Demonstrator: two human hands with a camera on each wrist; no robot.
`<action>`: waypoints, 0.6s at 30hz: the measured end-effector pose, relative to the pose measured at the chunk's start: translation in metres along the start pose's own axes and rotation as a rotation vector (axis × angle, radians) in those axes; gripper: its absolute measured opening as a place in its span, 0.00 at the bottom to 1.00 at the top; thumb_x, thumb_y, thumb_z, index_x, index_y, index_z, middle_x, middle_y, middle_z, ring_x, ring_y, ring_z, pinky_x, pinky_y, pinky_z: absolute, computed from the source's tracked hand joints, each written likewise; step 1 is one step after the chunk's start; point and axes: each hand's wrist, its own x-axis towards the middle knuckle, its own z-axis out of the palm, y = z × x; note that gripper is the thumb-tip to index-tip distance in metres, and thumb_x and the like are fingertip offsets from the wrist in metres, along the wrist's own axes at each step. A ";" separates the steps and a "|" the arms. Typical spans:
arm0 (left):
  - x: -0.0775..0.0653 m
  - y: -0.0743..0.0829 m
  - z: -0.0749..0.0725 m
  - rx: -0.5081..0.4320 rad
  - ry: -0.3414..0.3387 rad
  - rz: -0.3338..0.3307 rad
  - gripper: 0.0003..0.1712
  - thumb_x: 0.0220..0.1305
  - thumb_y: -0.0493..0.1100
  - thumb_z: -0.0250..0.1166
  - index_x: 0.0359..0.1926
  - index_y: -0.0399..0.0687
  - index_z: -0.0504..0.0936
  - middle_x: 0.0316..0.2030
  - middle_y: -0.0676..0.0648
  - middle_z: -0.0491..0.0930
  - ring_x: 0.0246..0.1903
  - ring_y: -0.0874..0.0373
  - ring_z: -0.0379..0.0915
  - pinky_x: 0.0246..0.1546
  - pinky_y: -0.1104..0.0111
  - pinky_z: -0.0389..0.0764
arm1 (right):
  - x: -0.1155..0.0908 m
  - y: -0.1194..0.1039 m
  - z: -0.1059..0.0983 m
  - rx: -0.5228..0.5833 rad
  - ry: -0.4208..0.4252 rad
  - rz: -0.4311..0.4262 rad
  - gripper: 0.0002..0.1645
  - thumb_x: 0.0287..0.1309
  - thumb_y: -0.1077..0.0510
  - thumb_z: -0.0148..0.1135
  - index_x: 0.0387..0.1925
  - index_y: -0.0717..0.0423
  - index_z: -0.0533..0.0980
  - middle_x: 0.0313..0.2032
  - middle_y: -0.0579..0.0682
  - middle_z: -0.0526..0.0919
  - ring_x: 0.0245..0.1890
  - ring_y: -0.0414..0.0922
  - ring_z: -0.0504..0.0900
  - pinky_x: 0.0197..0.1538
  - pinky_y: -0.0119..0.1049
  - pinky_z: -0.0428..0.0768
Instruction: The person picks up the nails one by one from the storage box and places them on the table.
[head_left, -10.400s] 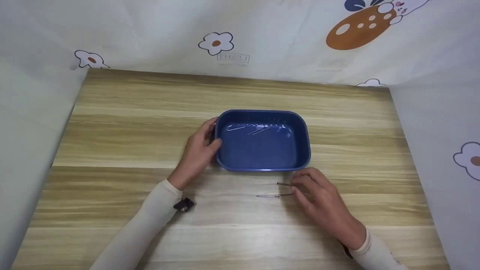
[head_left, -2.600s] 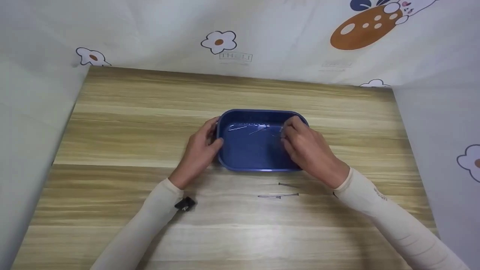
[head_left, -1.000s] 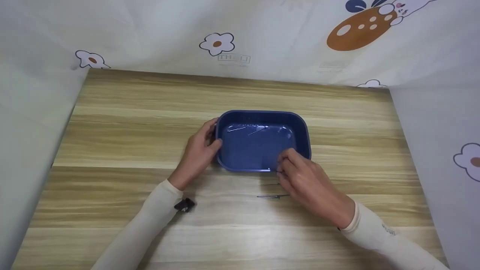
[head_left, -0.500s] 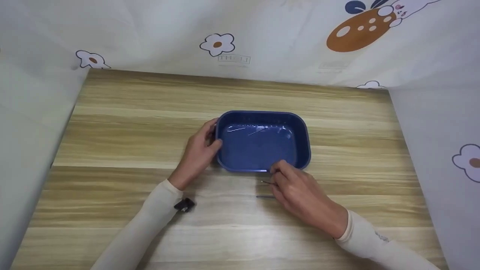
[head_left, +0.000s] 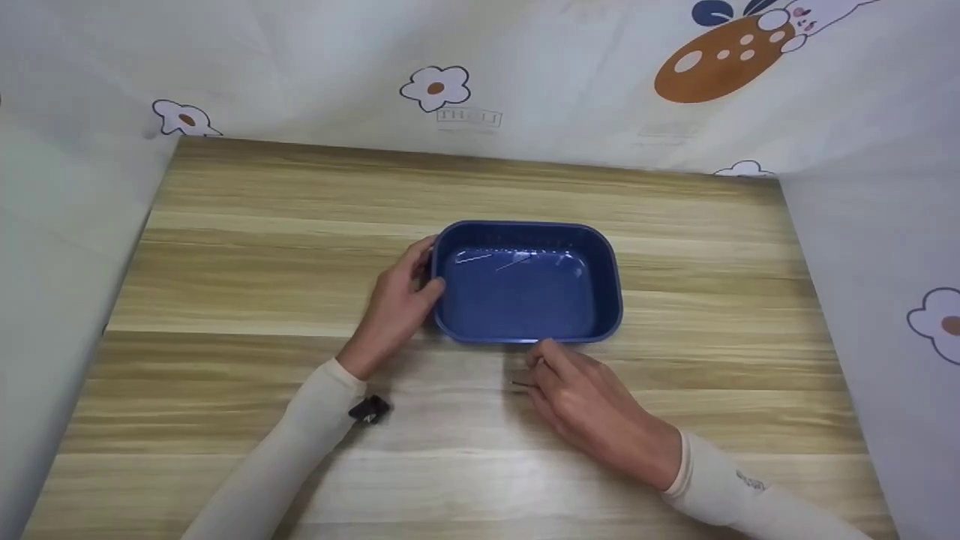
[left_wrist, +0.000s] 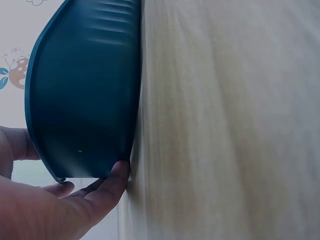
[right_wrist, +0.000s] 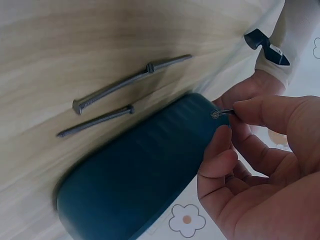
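My left hand (head_left: 394, 307) grips the left end of a blue rectangular tub (head_left: 525, 307). The thumb lies at the rim and the fingers press the outer wall, as the left wrist view also shows. Just in front of the tub, my right hand (head_left: 592, 405) pinches a small metal nail (right_wrist: 223, 113) between thumb and fingertips, its head facing the camera. Three nails lie on the table: a long nail (right_wrist: 112, 93), another nail (right_wrist: 172, 62) meeting its end, and a separate nail (right_wrist: 95, 121) nearer the tub. In the head view the right hand mostly hides them.
Two thin pale nail-like pieces, a left one (head_left: 474, 259) and a right one (head_left: 514, 261), lie on the tub's floor near its far side. The wood-grain table (head_left: 262, 225) is bordered by a patterned white cloth (head_left: 540, 75). A black clip (head_left: 370, 409) sits by the left cuff.
My right hand was inside the tub's right side, then came out over the front rim and moved left and toward me. The left hand and tub have stayed in place.
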 end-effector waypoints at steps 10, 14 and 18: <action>-0.001 0.000 0.000 -0.022 -0.008 0.004 0.36 0.76 0.34 0.60 0.82 0.44 0.69 0.74 0.37 0.77 0.76 0.46 0.71 0.77 0.54 0.74 | -0.002 -0.003 0.011 -0.024 -0.020 -0.045 0.03 0.64 0.67 0.70 0.37 0.59 0.88 0.46 0.50 0.80 0.38 0.44 0.84 0.38 0.39 0.88; -0.001 0.001 0.000 -0.021 -0.006 0.006 0.35 0.75 0.34 0.60 0.81 0.44 0.70 0.73 0.38 0.78 0.75 0.47 0.72 0.77 0.55 0.74 | -0.002 0.000 0.017 -0.066 -0.033 -0.059 0.03 0.62 0.68 0.71 0.36 0.59 0.87 0.45 0.50 0.81 0.38 0.44 0.84 0.39 0.39 0.88; -0.001 0.000 0.001 -0.030 -0.005 0.012 0.35 0.75 0.33 0.60 0.81 0.43 0.70 0.72 0.38 0.78 0.75 0.47 0.72 0.77 0.55 0.74 | -0.003 0.002 0.023 -0.080 -0.053 -0.057 0.03 0.62 0.68 0.70 0.37 0.60 0.87 0.45 0.50 0.81 0.38 0.45 0.84 0.38 0.39 0.88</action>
